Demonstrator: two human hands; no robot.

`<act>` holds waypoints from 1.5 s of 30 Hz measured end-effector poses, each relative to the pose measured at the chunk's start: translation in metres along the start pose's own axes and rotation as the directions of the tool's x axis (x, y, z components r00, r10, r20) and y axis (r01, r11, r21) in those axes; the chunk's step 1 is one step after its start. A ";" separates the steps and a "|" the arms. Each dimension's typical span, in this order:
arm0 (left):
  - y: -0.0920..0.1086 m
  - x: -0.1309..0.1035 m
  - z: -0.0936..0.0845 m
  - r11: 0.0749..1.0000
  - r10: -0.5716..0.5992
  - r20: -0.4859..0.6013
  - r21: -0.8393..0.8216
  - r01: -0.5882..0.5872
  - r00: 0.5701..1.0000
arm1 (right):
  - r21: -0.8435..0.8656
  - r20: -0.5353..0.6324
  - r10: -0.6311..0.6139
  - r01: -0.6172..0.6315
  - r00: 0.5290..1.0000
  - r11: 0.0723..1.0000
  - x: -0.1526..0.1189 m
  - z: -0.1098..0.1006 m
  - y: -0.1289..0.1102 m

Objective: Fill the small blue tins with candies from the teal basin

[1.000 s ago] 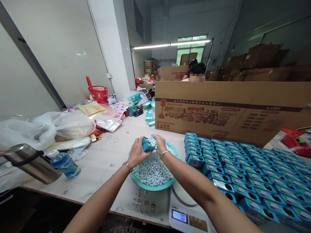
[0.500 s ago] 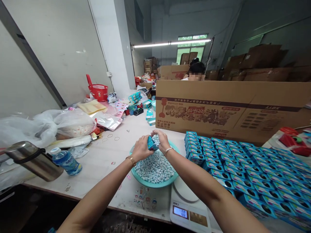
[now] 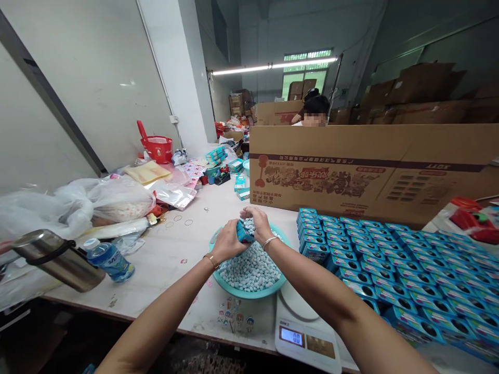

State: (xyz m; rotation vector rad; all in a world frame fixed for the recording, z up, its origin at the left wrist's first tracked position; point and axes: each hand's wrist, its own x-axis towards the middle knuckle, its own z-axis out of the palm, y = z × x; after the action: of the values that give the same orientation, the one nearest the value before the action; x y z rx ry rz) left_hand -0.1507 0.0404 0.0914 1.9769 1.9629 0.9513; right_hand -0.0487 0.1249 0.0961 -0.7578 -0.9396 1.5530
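The left hand (image 3: 227, 241) is closed around a small blue box (image 3: 244, 232), tilted above the bowl (image 3: 249, 295); the right hand (image 3: 260, 227) is curled around some pale pieces (image 3: 248, 224) at the box's end. The box looks light and thin-walled — it could be crushed easily, so one should hold it gently by its sides.

Left wall (image 3: 89, 93): pale, smooth, left of the left grip (image 3: 228, 242)
Pillar (image 3: 175, 62): white, beyond the grip and to its left
Far wall (image 3: 257, 41): dim grey, well beyond the grip
Window (image 3: 322, 78): bright greenish panes, beyond and right of the grip
Tube light (image 3: 245, 69): lit, stretching across in front of the window
Desk (image 3: 156, 270): pale top, beneath the grip
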 end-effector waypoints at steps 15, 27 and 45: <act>-0.003 -0.007 -0.002 0.997 0.011 0.006 -0.082 -0.011 1.000 | 0.031 0.043 0.041 -0.042 0.998 0.999 -0.014 0.008 -0.002; -0.014 -0.013 -0.008 0.974 -0.013 -0.018 -0.225 0.008 1.000 | -0.062 0.084 0.160 -0.155 0.984 0.986 -0.004 -0.008 -0.005; -0.034 -0.058 -0.009 0.799 -0.132 -0.086 -0.599 0.055 0.987 | -0.881 0.328 0.166 0.237 0.930 0.410 -0.011 -0.064 0.024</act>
State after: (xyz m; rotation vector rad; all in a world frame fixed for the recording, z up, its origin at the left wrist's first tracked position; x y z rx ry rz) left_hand -0.1789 -0.0138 0.0616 1.4733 1.5210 1.4725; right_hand -0.0032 0.1229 0.0439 -1.1968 -2.1908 1.0232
